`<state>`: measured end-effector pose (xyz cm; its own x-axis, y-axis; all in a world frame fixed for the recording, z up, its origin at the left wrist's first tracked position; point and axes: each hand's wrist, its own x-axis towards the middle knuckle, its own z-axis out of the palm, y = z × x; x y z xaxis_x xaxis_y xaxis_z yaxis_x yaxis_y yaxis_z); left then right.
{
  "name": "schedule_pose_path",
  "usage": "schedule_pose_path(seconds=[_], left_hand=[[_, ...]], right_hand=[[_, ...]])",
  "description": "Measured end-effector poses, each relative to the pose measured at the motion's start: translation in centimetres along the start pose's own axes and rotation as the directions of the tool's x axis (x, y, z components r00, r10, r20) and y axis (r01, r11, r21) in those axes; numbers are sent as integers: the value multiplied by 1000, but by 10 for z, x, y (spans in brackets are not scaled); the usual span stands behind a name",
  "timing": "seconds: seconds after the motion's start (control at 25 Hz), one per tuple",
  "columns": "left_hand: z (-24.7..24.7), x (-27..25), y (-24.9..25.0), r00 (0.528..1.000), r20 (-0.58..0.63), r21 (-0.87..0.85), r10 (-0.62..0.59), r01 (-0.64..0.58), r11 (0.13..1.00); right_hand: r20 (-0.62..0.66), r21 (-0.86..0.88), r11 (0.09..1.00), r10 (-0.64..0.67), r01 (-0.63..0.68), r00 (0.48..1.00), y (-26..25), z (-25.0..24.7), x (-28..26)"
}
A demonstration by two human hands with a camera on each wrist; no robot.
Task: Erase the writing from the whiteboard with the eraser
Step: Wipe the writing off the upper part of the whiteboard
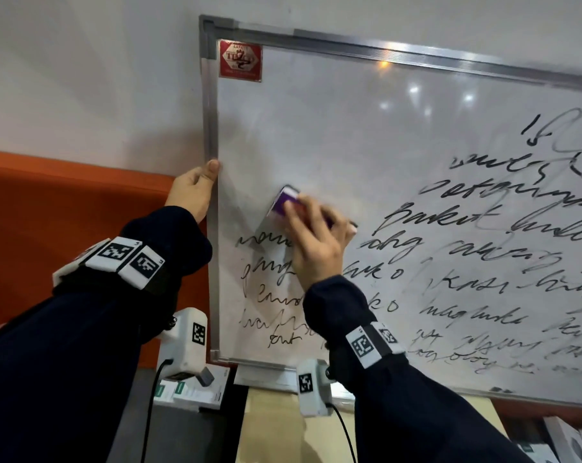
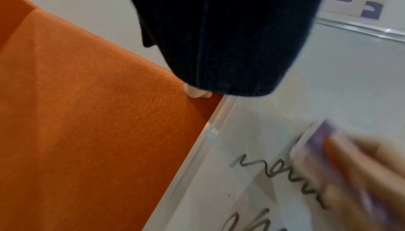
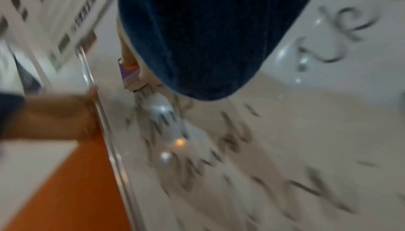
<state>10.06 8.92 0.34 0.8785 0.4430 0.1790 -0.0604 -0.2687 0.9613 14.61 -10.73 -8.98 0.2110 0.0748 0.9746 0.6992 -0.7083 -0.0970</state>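
Whiteboard (image 1: 366, 135) half-scrawled, eraser (image 1: 284, 203) pressed flat on it

The whiteboard is white with a silver metal frame, a red sticker (image 1: 240, 60) in its top left corner and black cursive writing (image 1: 449, 262) across its lower and right parts (some lines look smeared and grey); the upper left area is wiped clean. The eraser, a purple-and-white block, lies tilted against the board near its left edge, just above the topmost left line of writing.
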Motion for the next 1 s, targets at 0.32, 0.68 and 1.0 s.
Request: schedule_pose_path(seconds=[0.32, 0.68, 1.0], left_hand=[[1, 0, -2, 1000, 9, -19, -7, 7, 1000], [-2, 7, -9, 999, 29, -45, 13, -11, 999], [-3, 11, -14, 999, 30, -8, 39, -39, 999]], right_hand=[[-22, 1, 997, 81, -81, 996, -2, -6, 31], [89, -38, 999, -7, 11, 996, 1, -11, -6], [102, -4, 979, -204, 205, 974, 4, -1, -28]])
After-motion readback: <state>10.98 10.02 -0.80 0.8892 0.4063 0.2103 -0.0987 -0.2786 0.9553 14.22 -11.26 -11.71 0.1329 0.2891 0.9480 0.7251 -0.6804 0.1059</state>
